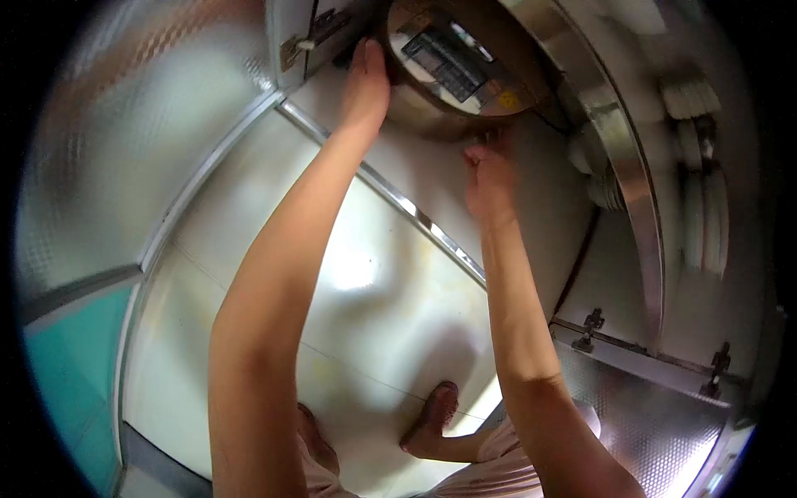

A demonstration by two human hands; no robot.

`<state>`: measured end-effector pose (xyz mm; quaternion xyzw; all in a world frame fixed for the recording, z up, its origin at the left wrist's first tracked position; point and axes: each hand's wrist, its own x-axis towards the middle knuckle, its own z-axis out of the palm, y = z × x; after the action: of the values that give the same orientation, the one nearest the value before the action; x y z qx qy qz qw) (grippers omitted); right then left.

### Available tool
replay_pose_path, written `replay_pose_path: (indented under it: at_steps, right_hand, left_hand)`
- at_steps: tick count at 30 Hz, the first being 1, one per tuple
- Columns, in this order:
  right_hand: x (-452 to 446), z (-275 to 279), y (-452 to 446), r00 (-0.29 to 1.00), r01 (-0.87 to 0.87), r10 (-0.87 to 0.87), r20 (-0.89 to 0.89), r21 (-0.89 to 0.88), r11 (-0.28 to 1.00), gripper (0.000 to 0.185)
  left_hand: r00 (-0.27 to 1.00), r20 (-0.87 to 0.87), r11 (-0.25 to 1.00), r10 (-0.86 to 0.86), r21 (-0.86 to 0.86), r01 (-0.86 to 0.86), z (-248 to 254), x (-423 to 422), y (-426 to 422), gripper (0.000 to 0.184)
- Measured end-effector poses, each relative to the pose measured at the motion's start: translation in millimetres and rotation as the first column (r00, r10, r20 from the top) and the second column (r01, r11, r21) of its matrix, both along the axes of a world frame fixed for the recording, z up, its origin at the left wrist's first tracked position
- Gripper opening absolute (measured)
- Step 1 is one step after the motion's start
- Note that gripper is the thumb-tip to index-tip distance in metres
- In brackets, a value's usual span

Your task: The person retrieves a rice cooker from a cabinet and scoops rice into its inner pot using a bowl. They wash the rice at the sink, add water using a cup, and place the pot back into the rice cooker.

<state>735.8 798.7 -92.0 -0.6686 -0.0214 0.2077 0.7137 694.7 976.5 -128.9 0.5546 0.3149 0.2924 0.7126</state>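
A round appliance (pixel 452 70), probably an electric cooker, has brownish metal sides and a glossy top with a dark panel and a small yellow mark. It stands inside a low cabinet. Along its left side lies my left hand (pixel 365 87), fingers stretched out and close together, the palm against or very near the metal. My right hand (pixel 491 174) is just in front of the appliance's lower edge. Its fingers are curled and blurred, and whatever they may hold cannot be made out.
Stacked dishes (pixel 701 199) stand on the shelf at right, behind a curved metal edge (pixel 635 166). A textured door (pixel 158 158) hangs open at left; another hinged door (pixel 639 407) is lowered at right. A metal strip (pixel 423 220) borders the cabinet floor. My feet are on pale tiles (pixel 365 332).
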Motion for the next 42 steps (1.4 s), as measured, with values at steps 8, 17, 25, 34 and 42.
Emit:
replay_pose_path:
  at_steps: [8, 17, 25, 34, 42]
  right_hand:
    - [-22.3, -4.6, -27.7, 0.991, -0.072, 0.068, 0.116, 0.029, 0.997, 0.088]
    - [-208.2, 8.9, -52.4, 0.999, 0.011, -0.011, -0.032, 0.016, 1.0, 0.101]
    - [-272.7, -13.0, -82.2, 0.961, 0.266, -0.252, -0.114, 0.122, 0.956, 0.049]
    - [-104.8, 32.1, -147.9, 0.906, 0.362, -0.29, -0.309, 0.212, 0.908, 0.033]
    - [-52.9, 50.7, -100.9, 0.992, -0.12, 0.119, 0.031, 0.069, 0.99, 0.046]
  left_hand:
    - [0.991, -0.102, 0.994, -0.082, 0.061, 0.089, 37.1, -54.9, -25.1, 0.067]
    - [0.997, -0.024, 0.997, -0.073, 0.014, 0.074, 55.8, -207.6, -53.1, 0.065]
    - [0.959, 0.138, 0.851, 0.247, -0.505, -0.146, 10.3, -299.5, -96.4, 0.053]
    - [0.963, 0.19, 0.821, 0.191, -0.568, -0.051, -5.7, -298.8, -80.2, 0.058]
    - [0.98, 0.079, 0.808, 0.183, -0.58, -0.104, -28.5, -314.7, -59.7, 0.057]
